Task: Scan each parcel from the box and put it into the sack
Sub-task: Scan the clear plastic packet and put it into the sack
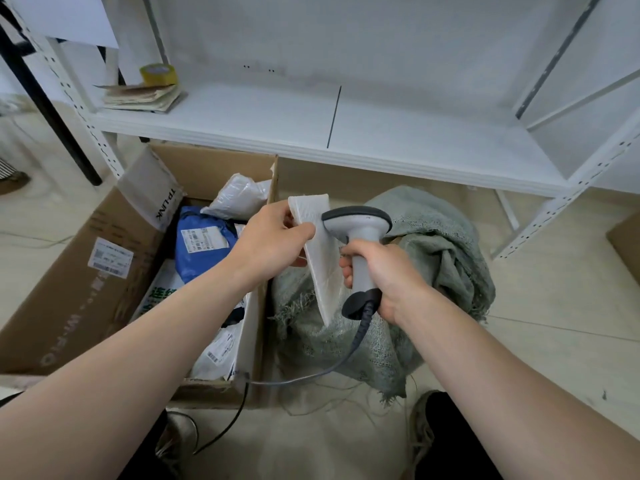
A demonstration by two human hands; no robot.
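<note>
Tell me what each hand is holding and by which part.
The left hand pinches the flat white parcel by its upper left edge. The right hand grips the barcode scanner round its handle.

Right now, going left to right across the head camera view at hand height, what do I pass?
cardboard box → blue parcel → left hand → white parcel → right hand gripping the scanner → shelf leg

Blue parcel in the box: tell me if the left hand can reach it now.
Probably yes: the blue parcel lies mostly uncovered near the left hand, but that hand holds a white parcel.
</note>
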